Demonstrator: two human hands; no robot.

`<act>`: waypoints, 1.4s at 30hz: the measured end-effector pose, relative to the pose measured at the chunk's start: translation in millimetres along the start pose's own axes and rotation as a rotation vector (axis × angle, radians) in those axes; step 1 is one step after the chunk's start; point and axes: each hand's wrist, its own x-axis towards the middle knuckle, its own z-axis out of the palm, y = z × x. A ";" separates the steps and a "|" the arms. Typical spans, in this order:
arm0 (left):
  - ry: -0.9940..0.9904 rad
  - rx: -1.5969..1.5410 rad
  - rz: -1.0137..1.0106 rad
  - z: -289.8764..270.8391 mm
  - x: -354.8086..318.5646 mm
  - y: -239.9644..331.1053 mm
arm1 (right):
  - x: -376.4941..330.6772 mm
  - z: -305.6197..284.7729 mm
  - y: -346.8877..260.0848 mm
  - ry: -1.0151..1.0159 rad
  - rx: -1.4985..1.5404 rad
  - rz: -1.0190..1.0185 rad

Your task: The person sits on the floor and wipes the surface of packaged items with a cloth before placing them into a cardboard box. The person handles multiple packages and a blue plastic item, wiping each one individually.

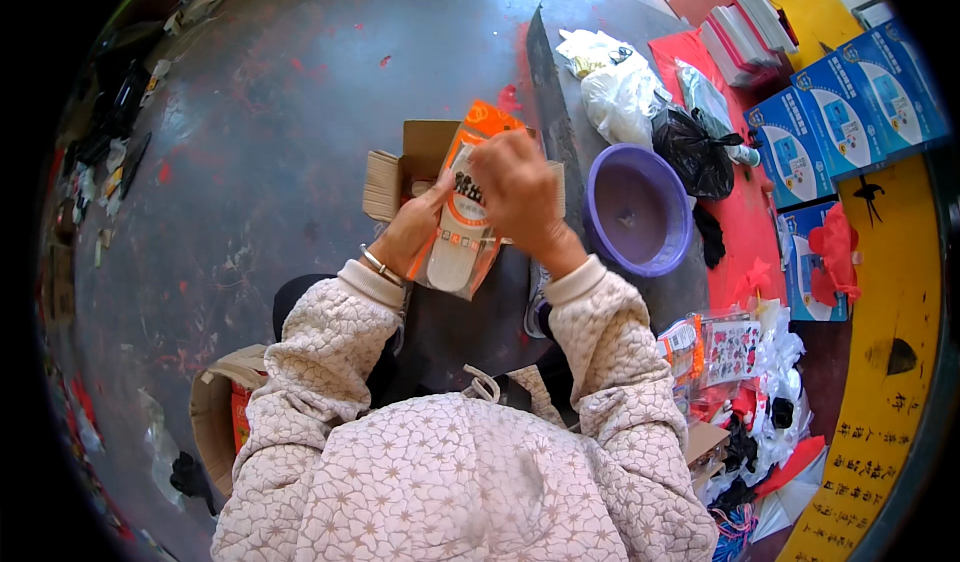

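Note:
A flat orange and clear packet of insoles (455, 262) is tilted in front of me, with pale, round-ended pads showing through its window. My left hand (412, 230) grips its left edge, thumb on the front. Across the upper right part of the packet, my right hand (520, 187) is closed, fingers curled against it; its fingertips are partly hidden. An open cardboard box (383, 184) stands just beyond and below the packet, and my hands cover much of its inside.
A purple basin (597, 217) holding murky liquid stands to the right. Beyond it lie white plastic bags (615, 97) and a black bag (690, 157). Blue boxes (790, 152) line the far right. Packets and plastic clutter (735, 352) lie near right; another carton (212, 422) sits near left.

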 end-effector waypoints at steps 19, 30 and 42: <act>-0.012 0.353 -0.112 29.7 -20.5 -12.5 | -11.7 -15.4 35.6 0.009 -0.182 0.353; 0.078 -0.035 0.033 -5.9 -3.4 -15.4 | -0.9 -34.5 4.6 0.202 0.565 0.670; 0.061 -0.168 0.296 -21.4 -0.8 17.4 | -37.7 -17.0 -54.0 -0.580 0.625 0.338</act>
